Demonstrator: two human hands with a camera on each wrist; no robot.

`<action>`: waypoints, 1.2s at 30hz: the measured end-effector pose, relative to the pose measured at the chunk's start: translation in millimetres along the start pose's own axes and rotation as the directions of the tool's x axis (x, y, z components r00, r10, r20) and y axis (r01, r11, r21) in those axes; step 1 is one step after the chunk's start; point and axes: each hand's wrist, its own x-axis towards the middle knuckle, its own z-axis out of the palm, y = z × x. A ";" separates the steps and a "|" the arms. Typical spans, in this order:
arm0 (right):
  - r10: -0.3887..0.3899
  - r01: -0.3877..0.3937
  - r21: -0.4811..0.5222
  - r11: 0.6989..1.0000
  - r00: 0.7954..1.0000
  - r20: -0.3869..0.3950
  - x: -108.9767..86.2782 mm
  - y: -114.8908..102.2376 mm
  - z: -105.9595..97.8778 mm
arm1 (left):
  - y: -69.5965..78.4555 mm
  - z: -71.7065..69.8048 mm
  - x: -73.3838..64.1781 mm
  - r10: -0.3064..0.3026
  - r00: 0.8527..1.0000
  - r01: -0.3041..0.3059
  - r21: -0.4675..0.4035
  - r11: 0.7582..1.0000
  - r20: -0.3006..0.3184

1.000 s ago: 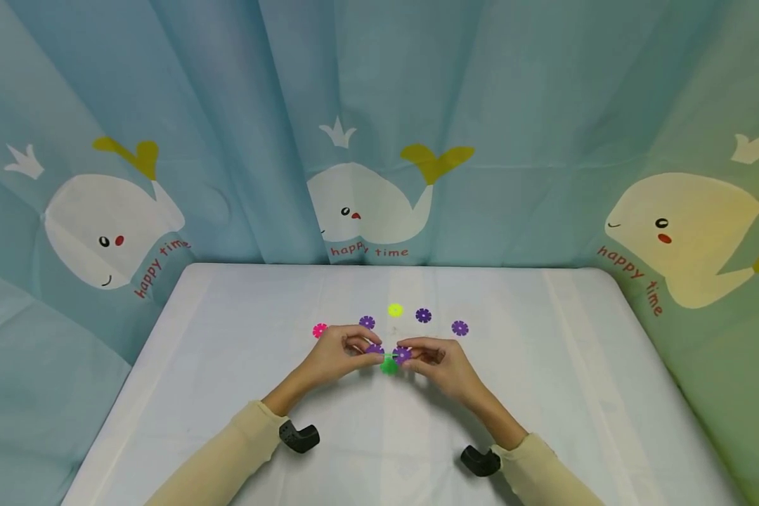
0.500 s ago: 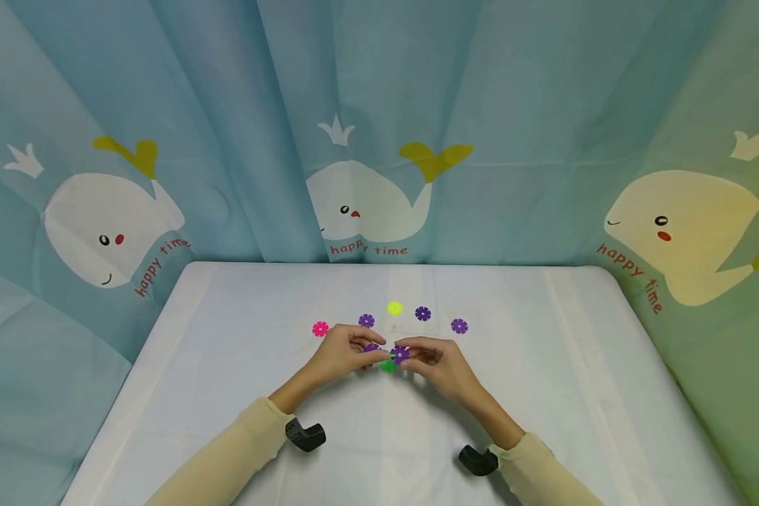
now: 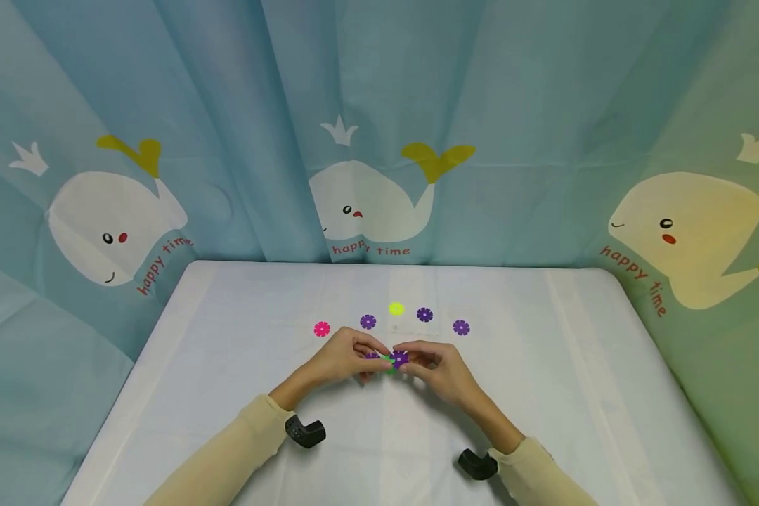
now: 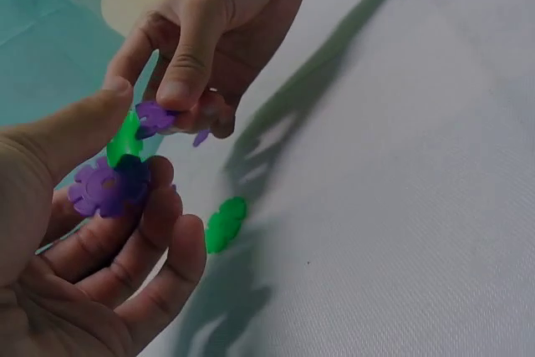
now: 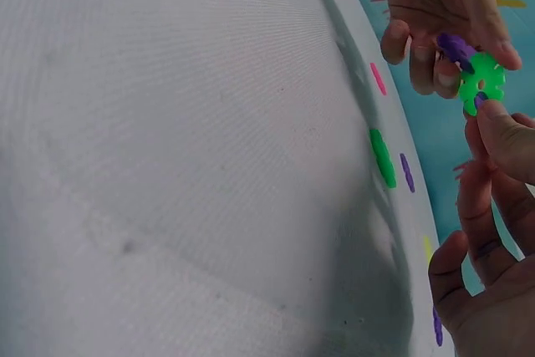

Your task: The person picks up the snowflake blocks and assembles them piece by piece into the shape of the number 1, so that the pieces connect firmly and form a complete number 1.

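Note:
My left hand (image 3: 348,357) pinches a green snowflake building disc (image 4: 125,141) between thumb and finger. A purple snowflake disc (image 4: 109,186) is joined to it, lying among the curled fingers. From the other side, my right hand (image 3: 439,367) pinches a second purple disc (image 4: 155,116). In the left wrist view its edge meets the green disc's upper edge; how deep the slots fit is hidden by the fingers. In the right wrist view the green disc (image 5: 481,81) faces the camera with a purple disc (image 5: 456,49) angled beside it. The pieces are held above the table.
Another green disc (image 4: 226,225) lies on the white table (image 3: 531,393) below the hands. Behind them lie a pink disc (image 3: 322,329), a yellow disc (image 3: 396,308) and purple discs (image 3: 424,314). A whale-printed curtain (image 3: 512,105) hangs beyond the table's far edge.
My hands have drawn slightly closer together. The purple disc in my right hand has moved left against the green disc. The discs on the table stay where they were.

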 end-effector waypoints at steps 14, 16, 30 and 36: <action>0.001 -0.001 0.021 1.000 1.000 0.005 -2.5 3.2 1.0 | -3.5 2.5 -0.4 0.031 0.999 -0.030 -0.029 0.999 0.036; 0.007 -0.007 0.029 1.000 1.000 0.002 -2.8 3.1 0.5 | -3.9 2.8 -0.4 0.046 0.998 -0.045 -0.025 0.999 0.039; 0.032 -0.031 0.042 0.999 0.999 -0.030 -9.0 12.6 -10.7 | -5.4 -1.3 -3.5 0.077 0.997 -0.077 -0.073 0.994 -0.005; 0.044 -0.043 0.034 0.998 0.999 -0.015 -10.5 15.5 -14.2 | -9.2 -1.8 -4.3 0.070 0.997 -0.071 -0.082 0.994 -0.012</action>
